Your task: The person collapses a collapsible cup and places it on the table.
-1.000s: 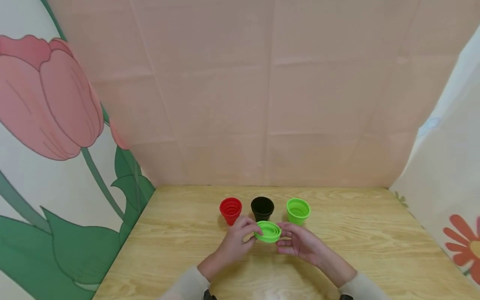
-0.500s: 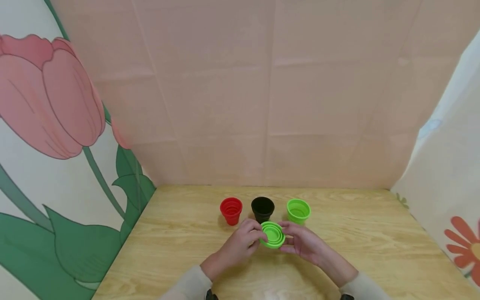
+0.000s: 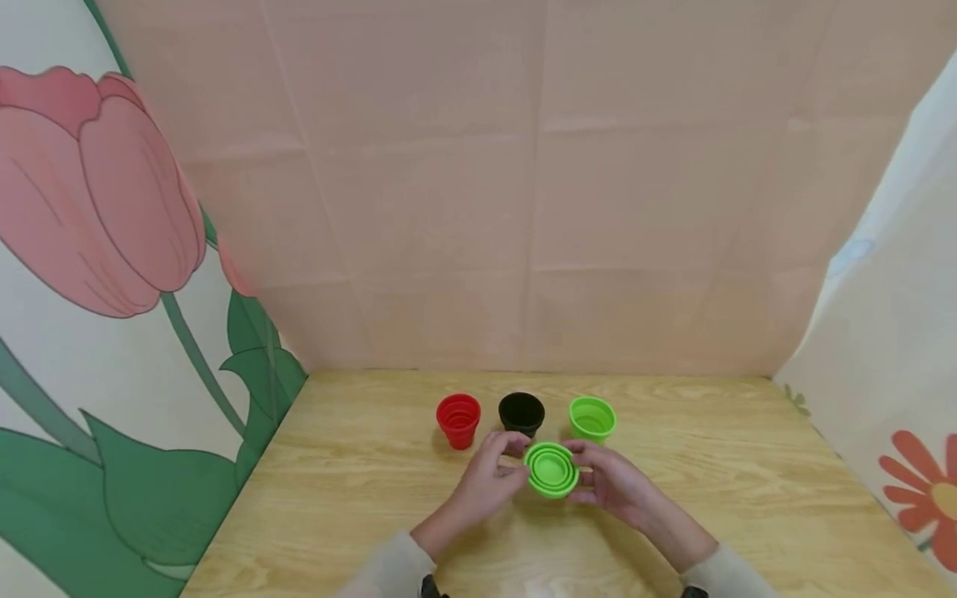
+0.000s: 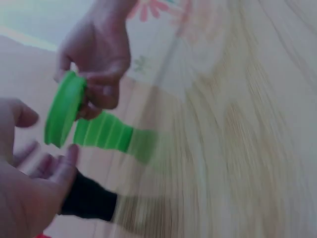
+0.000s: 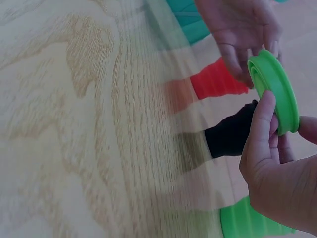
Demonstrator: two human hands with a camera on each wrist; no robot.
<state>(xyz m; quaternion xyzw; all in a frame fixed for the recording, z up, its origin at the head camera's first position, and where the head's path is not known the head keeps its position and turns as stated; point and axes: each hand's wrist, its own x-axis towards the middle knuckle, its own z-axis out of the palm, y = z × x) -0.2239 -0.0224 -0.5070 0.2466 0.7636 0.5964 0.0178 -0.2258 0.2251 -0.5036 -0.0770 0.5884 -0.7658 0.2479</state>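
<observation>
A green collapsible cup [image 3: 551,471], pressed flat into rings, is held above the table with its ringed side toward the head camera. My right hand [image 3: 616,486] grips it by the right edge; in the right wrist view, fingers and thumb of the right hand [image 5: 277,183] pinch its rim. At the opposite edge is my left hand [image 3: 489,482], its thumb and fingers spread apart around that side. The left wrist view shows a gap between the left hand [image 4: 29,183] and the flattened cup [image 4: 65,109].
Behind the hands stand three expanded cups in a row: red [image 3: 458,421] at left, black [image 3: 522,414] in the middle, green [image 3: 593,419] at right. They rest on a wooden table [image 3: 359,465]. A pink sheet [image 3: 538,208] hangs at the table's far edge.
The flattened cup has shifted slightly right and tilted to face the head camera more fully. My left hand has moved right with it and its fingers have loosened from the rim.
</observation>
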